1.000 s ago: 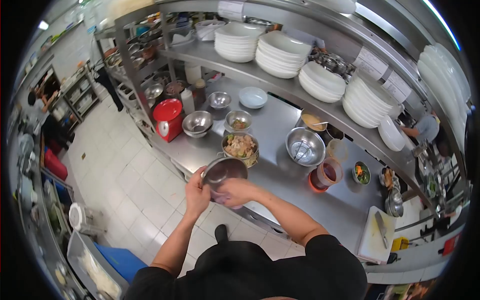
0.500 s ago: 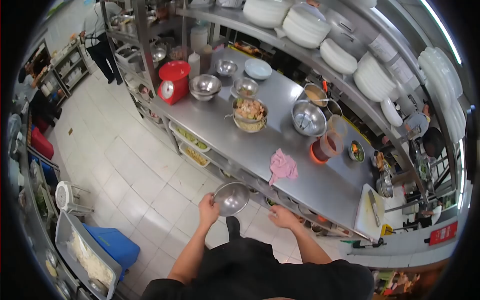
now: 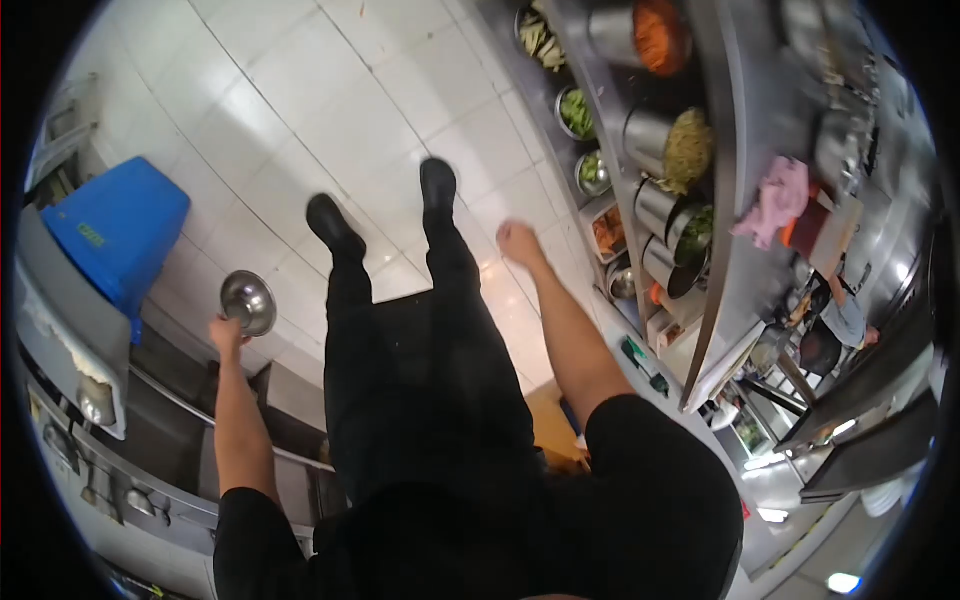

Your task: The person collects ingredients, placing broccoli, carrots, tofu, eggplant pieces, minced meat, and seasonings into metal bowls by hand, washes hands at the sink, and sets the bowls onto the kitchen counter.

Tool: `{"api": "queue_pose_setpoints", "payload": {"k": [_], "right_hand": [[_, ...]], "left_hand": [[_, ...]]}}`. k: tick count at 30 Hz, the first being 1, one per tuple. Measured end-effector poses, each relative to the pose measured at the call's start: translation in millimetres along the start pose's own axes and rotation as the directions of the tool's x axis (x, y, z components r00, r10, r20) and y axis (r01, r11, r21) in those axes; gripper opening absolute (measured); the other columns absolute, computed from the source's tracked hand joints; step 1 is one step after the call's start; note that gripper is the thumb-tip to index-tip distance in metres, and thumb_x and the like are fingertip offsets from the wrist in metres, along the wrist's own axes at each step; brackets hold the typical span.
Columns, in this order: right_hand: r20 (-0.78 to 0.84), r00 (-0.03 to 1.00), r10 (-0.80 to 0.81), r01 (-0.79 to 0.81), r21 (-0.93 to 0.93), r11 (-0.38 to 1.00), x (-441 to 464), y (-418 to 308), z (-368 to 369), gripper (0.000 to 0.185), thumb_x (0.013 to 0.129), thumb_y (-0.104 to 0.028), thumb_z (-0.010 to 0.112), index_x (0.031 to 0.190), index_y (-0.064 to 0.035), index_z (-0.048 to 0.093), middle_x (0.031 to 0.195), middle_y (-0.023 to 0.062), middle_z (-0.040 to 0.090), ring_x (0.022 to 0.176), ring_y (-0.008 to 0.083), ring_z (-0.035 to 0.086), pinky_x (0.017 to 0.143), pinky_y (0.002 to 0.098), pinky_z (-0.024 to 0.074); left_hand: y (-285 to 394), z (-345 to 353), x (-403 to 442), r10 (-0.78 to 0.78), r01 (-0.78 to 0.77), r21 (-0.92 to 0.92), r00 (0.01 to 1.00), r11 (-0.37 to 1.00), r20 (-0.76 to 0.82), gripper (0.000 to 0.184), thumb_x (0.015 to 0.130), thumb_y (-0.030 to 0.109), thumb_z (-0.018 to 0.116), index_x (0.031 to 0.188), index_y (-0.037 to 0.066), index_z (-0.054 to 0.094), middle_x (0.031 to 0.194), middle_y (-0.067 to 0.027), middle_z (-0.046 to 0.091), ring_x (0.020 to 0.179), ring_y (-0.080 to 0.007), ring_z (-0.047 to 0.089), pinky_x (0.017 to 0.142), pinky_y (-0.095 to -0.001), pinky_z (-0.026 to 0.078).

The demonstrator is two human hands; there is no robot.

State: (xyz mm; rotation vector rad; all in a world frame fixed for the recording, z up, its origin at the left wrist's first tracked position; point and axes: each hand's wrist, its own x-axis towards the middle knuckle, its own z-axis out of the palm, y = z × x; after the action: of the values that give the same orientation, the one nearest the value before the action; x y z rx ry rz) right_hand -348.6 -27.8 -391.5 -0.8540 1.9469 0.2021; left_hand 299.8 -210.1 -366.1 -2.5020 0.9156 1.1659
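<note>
My left hand [image 3: 228,335] is closed on the rim of a round stainless steel mixing bowl [image 3: 249,302], held out at my left above the tiled floor. The bowl is tilted, and its shiny inside shows no food. My right hand [image 3: 516,242] hangs above the floor between my shoe and the shelves under the steel counter. Its fingers are curled in, and nothing shows in them.
On my left stand a blue bin [image 3: 125,225] and a grey tub [image 3: 75,335]. Shelves on my right hold metal pots, one with orange food [image 3: 660,38], and a bowl of green vegetables [image 3: 577,113]. A pink cloth [image 3: 778,203] lies on the counter [image 3: 735,120].
My view has swung left and down, away from the counter top. The bowl has moved left in my left hand, toward the blue bin. My right hand has curled its fingers.
</note>
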Motion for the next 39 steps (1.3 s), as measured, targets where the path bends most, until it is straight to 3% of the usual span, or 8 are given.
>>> {"api": "queue_pose_setpoints", "payload": {"k": [6, 9, 12, 14, 17, 30, 32, 39], "right_hand": [[-0.587, 0.809, 0.047, 0.096, 0.211, 0.973, 199.7, -8.2, -110.1, 0.022, 0.083, -0.013, 0.065, 0.101, -0.0014, 0.063, 0.089, 0.0177, 0.066, 0.084, 0.0349, 0.064, 0.079, 0.0407, 0.0513], [-0.907, 0.362, -0.213, 0.214, -0.142, 0.967, 316.9, 2.3, -179.6, 0.035, 0.085, -0.025, 0.064, 0.111, -0.0025, 0.064, 0.104, 0.0216, 0.070, 0.100, 0.0390, 0.066, 0.089, 0.0479, 0.0495], [-0.619, 0.764, -0.183, 0.304, 0.095, 0.948, 387.2, -9.1, -254.6, 0.097, 0.080, -0.041, 0.081, 0.156, -0.0089, 0.030, 0.152, 0.0209, 0.043, 0.143, 0.0437, 0.033, 0.115, 0.0415, 0.0343], [-0.691, 0.709, -0.137, 0.128, -0.065, 0.990, 403.9, -31.6, -255.2, 0.118, 0.064, -0.053, 0.090, 0.156, -0.0108, 0.030, 0.150, 0.0292, 0.041, 0.142, 0.0426, 0.035, 0.115, 0.0435, 0.0329], [-0.754, 0.649, 0.102, -0.088, 0.060, 0.994, 430.2, -39.6, -231.8, 0.118, 0.063, -0.054, 0.090, 0.156, -0.0153, 0.030, 0.150, 0.0320, 0.038, 0.141, 0.0436, 0.035, 0.116, 0.0446, 0.0324], [-0.744, 0.666, 0.050, 0.418, 0.429, 0.801, 441.2, 4.4, -239.3, 0.067, 0.075, -0.025, 0.086, 0.131, -0.0014, 0.058, 0.114, 0.0191, 0.068, 0.108, 0.0293, 0.063, 0.095, 0.0381, 0.0491], [-0.880, 0.469, -0.078, 0.346, 0.101, 0.933, 457.9, 30.3, -241.0, 0.060, 0.077, -0.019, 0.082, 0.130, -0.0014, 0.059, 0.110, 0.0158, 0.068, 0.099, 0.0259, 0.064, 0.088, 0.0383, 0.0518], [-0.756, 0.654, 0.017, 0.697, 0.611, 0.375, 391.9, -3.1, -256.0, 0.043, 0.085, -0.020, 0.075, 0.122, -0.0017, 0.064, 0.113, 0.0145, 0.066, 0.100, 0.0257, 0.062, 0.086, 0.0372, 0.0510]], "left_hand": [[25.6, 85.9, 39.7, 0.058, -0.056, 0.150, 0.998, 0.987, -0.012, 0.016, 0.080, 0.007, 0.060, 0.090, -0.004, 0.058, 0.084, -0.0203, 0.066, 0.068, -0.0289, 0.069, 0.051, -0.0401, 0.059], [78.5, 186.0, 71.6, 0.246, -0.246, 0.221, 0.969, 0.944, 0.029, 0.021, 0.075, 0.014, 0.064, 0.082, -0.004, 0.057, 0.075, -0.0190, 0.064, 0.071, -0.0333, 0.065, 0.069, -0.0452, 0.051], [166.9, 290.0, 64.9, 0.498, -0.493, -0.075, 0.856, 0.867, 0.135, 0.018, 0.076, 0.012, 0.064, 0.082, -0.002, 0.055, 0.068, -0.0108, 0.056, 0.064, -0.0216, 0.056, 0.061, -0.0404, 0.046], [253.3, 328.7, 18.5, 0.429, -0.356, -0.270, 0.854, 0.895, 0.295, 0.015, 0.082, 0.005, 0.059, 0.094, -0.004, 0.058, 0.075, -0.0081, 0.060, 0.069, -0.0141, 0.057, 0.060, -0.0311, 0.047], [328.6, 383.0, -5.7, 0.619, -0.439, -0.473, 0.706, 0.764, 0.344, 0.010, 0.084, 0.004, 0.060, 0.089, -0.003, 0.055, 0.074, -0.0078, 0.058, 0.071, -0.0111, 0.060, 0.061, -0.0306, 0.050], [527.8, 403.9, -100.9, 0.725, -0.469, -0.621, 0.642, 0.628, 0.248, 0.024, 0.083, 0.009, 0.064, 0.075, 0.002, 0.042, 0.070, -0.0167, 0.060, 0.065, -0.0257, 0.071, 0.051, -0.0359, 0.059], [552.6, 397.3, -114.7, 0.686, -0.561, -0.407, 0.660, 0.721, 0.305, 0.019, 0.083, 0.015, 0.065, 0.086, -0.001, 0.056, 0.079, -0.0211, 0.069, 0.079, -0.0309, 0.072, 0.074, -0.0470, 0.056], [580.1, 448.1, -134.2, 0.877, -0.838, -0.311, 0.479, 0.448, -0.028, 0.027, 0.081, 0.012, 0.061, 0.095, -0.011, 0.059, 0.087, -0.0323, 0.066, 0.092, -0.0489, 0.065, 0.084, -0.0501, 0.053]]}}
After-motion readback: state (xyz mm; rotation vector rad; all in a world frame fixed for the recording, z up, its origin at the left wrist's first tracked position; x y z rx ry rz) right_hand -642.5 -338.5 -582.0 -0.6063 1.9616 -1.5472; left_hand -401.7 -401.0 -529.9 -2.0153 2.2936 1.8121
